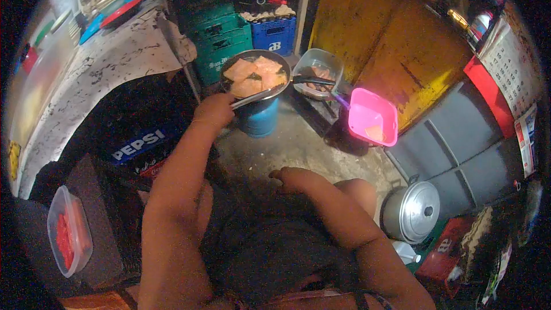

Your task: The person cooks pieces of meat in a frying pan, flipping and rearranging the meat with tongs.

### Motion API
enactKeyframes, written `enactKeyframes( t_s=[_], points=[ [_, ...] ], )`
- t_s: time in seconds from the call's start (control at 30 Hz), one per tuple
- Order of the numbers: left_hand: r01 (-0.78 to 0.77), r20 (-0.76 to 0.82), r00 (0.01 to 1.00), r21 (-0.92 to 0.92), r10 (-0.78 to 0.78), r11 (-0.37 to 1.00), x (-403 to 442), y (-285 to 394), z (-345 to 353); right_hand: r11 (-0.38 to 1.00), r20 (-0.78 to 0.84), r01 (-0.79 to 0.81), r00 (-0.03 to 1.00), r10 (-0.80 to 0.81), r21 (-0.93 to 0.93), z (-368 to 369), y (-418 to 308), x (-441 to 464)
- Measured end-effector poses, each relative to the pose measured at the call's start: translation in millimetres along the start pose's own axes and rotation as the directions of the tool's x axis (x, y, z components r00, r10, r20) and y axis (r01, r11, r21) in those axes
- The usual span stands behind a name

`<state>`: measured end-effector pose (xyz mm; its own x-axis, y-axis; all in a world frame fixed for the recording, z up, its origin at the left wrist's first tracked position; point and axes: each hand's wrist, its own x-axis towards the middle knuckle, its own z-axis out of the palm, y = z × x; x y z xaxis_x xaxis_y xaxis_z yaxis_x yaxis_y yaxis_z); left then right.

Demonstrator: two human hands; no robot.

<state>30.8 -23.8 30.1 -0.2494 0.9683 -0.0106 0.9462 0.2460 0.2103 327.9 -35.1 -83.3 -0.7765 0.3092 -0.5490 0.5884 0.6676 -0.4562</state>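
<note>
My left hand (213, 110) is closed around a long metal utensil (252, 99), whose far end reaches the rim of a frying pan (255, 53). Whether it is tongs or a turner, I cannot tell. Several flat orange-pink slices (252, 74) lie in the pan, its black handle pointing right. Beneath the pan stands a blue gas cylinder (259, 119). My right hand (295, 179) is held low near my knee, loosely bent with fingers slightly apart and nothing visible in it. Right of the pan sits a clear plastic container (317, 57) with brownish slices inside.
A pink tub (376, 103) with a pale piece inside is at the right, a lidded pot (418, 206) by my right knee. Green crates (224, 43) and a blue crate (274, 37) stand behind. At left are a Pepsi crate (140, 143) and a red-filled container (70, 232).
</note>
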Motion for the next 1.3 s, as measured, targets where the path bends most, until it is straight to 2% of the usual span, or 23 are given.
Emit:
enactKeyframes(
  t_s=[0.07,0.17,0.27,0.37,0.47,0.57,0.87,0.97,1.07,1.17,1.3],
  points=[
    [-0.002,0.008,1.0,-0.02,0.002,1.0,-10,0,-9,0.999,0.053,0.016,0.998,-0.018,0.038,-20,-18,-15],
    [0.027,0.036,0.999,0.058,-0.029,0.998,-17,-2,-22,1.0,0.054,0.018,0.998,-0.017,-0.019,-20,-18,-15],
    [0.026,0.04,0.999,0.089,-0.03,0.996,-11,-20,-15,1.0,0.085,-0.001,0.996,0.0,0.013,-24,-24,-16],
    [0.039,0.024,0.999,0.13,-0.043,0.991,-15,-18,-18,0.999,0.057,0.032,0.998,-0.03,-0.034,-16,-19,-8],
    [0.035,0.024,0.999,0.157,-0.04,0.987,-21,-7,-25,0.999,-0.029,-0.014,1.0,0.013,-0.042,1,-8,2],
    [-0.033,0.014,0.999,0.124,0.031,0.992,-12,-14,-10,1.0,-0.027,0.002,1.0,-0.003,-0.027,3,-4,5],
    [0.0,-0.034,0.999,0.196,0.007,0.981,-20,1,-20,1.0,0.077,0.003,0.997,-0.005,0.019,-24,-27,-12],
    [0.006,-0.055,0.998,0.194,0.005,0.981,-20,-1,-19,0.999,-0.005,-0.007,1.0,0.006,-0.042,2,-3,7],
    [-0.005,-0.02,1.0,0.152,0.008,0.988,-25,1,-32,1.0,0.02,0.007,1.0,-0.007,-0.023,0,-2,5],
    [0.006,-0.072,0.997,0.068,-0.001,0.998,-37,6,-42,0.999,-0.059,0.014,0.998,-0.017,-0.051,9,3,7],
    [0.058,-0.143,0.989,0.087,-0.045,0.995,-21,8,-29,0.998,-0.053,0.033,0.998,-0.036,-0.05,2,-8,-2]
  ],
)
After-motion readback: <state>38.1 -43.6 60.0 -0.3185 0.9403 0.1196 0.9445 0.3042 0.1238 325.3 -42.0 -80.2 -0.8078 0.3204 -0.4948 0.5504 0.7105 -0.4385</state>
